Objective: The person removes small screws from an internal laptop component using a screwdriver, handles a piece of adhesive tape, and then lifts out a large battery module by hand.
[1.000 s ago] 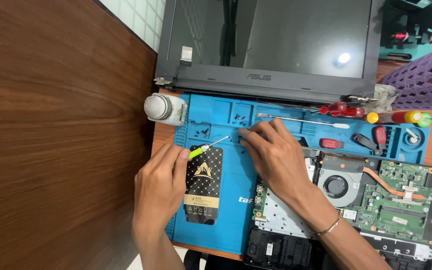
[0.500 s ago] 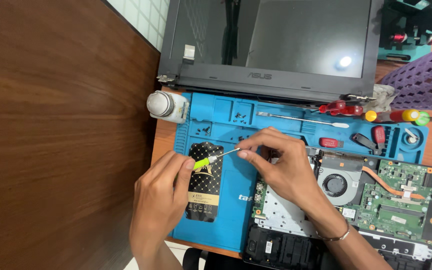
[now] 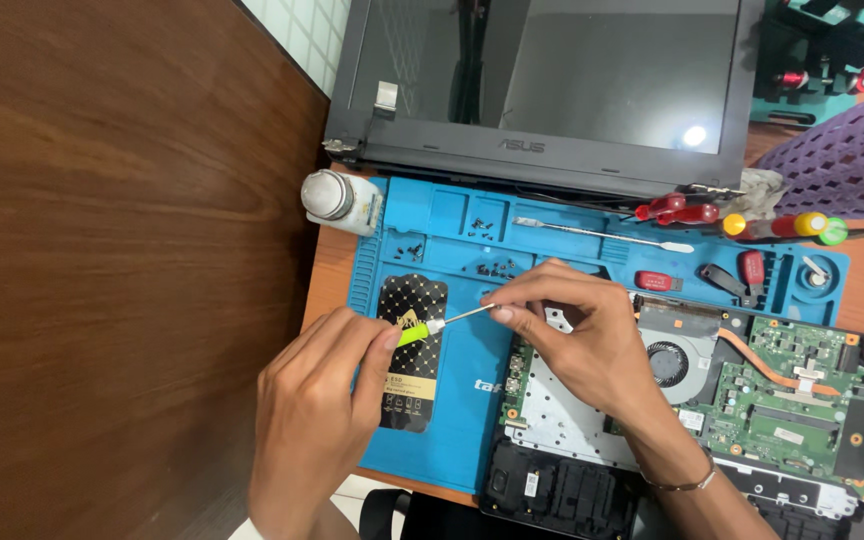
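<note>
My left hand (image 3: 327, 395) grips a small screwdriver with a green handle (image 3: 414, 333) over the blue repair mat (image 3: 452, 400). Its thin metal shaft runs right to my right hand (image 3: 577, 335), whose thumb and forefinger pinch the tip, perhaps with a tiny screw that is too small to see. My right hand rests above the opened laptop base with its silver plate (image 3: 552, 410), fan (image 3: 667, 362) and green circuit board (image 3: 802, 400). A black and gold flat packet (image 3: 407, 390) lies on the mat under the screwdriver.
A detached laptop screen (image 3: 552, 80) leans at the back. A white bottle (image 3: 337, 200) stands at the mat's top left corner. Loose screws (image 3: 487, 268), a metal spudger (image 3: 602, 235) and red screwdrivers (image 3: 682, 210) lie in the mat's trays. A purple basket (image 3: 842, 160) sits at right, dark wood (image 3: 102, 270) at left.
Both hands drew down and toward me from the mat's screw trays. The screwdriver went with them, and my right fingers closed onto its tip.
</note>
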